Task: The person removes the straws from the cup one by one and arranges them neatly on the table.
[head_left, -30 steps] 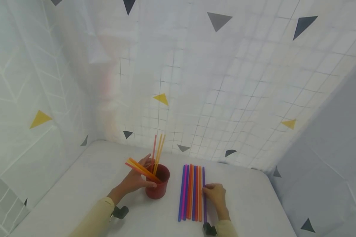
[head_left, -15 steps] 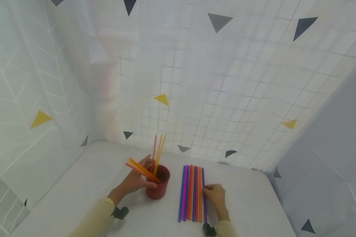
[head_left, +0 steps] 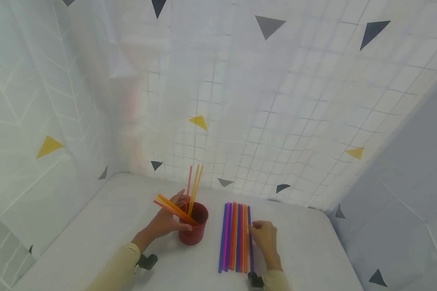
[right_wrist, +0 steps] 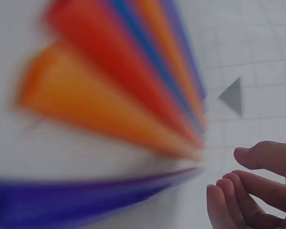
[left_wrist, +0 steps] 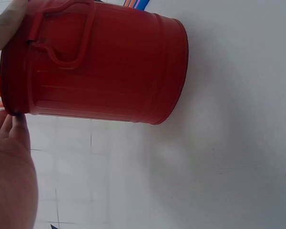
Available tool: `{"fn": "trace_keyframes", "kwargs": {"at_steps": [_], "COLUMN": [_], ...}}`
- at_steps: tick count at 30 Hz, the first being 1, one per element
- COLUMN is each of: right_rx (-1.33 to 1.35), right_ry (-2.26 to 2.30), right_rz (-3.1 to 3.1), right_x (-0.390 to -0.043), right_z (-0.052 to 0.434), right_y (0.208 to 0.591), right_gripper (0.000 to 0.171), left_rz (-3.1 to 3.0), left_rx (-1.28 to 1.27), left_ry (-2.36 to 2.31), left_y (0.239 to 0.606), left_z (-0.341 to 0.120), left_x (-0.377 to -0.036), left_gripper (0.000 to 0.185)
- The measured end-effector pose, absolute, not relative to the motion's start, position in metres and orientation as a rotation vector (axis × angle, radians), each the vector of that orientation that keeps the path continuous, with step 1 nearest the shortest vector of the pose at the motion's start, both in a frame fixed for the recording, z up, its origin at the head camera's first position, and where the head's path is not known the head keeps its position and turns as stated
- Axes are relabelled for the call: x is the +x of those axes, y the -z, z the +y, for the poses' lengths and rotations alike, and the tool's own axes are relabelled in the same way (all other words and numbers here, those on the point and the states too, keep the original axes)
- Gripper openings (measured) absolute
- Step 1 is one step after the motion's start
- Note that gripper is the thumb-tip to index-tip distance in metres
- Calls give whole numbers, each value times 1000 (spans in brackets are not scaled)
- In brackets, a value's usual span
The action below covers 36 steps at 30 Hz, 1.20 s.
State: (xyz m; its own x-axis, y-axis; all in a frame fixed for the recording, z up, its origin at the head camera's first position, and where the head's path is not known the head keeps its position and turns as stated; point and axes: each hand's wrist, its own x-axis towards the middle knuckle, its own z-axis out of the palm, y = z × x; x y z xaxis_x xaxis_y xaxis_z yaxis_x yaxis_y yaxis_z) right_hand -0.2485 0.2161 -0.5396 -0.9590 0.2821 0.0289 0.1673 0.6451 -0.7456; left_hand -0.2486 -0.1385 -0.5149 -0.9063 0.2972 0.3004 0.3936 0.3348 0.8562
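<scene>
The left hand (head_left: 165, 221) grips the red cup (head_left: 194, 228) (straws inside); the right hand (head_left: 264, 235), fingers loosely curled and holding nothing, hovers beside the purple straw (head_left: 250, 238).

white table (head_left: 105, 226) — tiled backdrop (head_left: 276, 105) with coloured triangles.

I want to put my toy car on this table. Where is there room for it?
There is bare table left of the left hand, and more right of the right hand. The middle is crowded: the red cup of straws, then the row of straws lying flat.
</scene>
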Motion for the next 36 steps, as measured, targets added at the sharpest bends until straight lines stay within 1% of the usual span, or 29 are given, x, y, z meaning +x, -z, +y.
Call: {"fn": "trace_keyframes", "kwargs": {"at_steps": [4,10,19,22,26,31,36], "right_rx": [-257,-16,299,350,449,668,741], "right_ry": [-1167,-1189,-1317,-1329,-1380,-1414,-1411], "right_rz": [-2645,-2512,-2384,-2419,-2449,-2494,-2598], "right_x": [-254,-263,-276,-277,-274,-266,-259], "right_z": [197,162,108,88,66,47,38], "right_y": [515,480,450,442,439,445,454], "right_gripper": [29,22,14,14,16,21,21], "left_rz": [-2505,-2503,-2507,-2495,-2482,-2495,-2499], "left_rx": [-606,-609,-583,-584,-592,-606,-626], "left_ry": [1640,1644,1661,1645,1651,1655,1636], "left_y": [515,517,515,514,514,516,516], "left_z": [-141,-142,-138,-137,-136,-137,-140], "left_x": [-247,-248,-249,-249,-249,-250,-250], "left_gripper": [110,109,110,111,112,110,111]}}
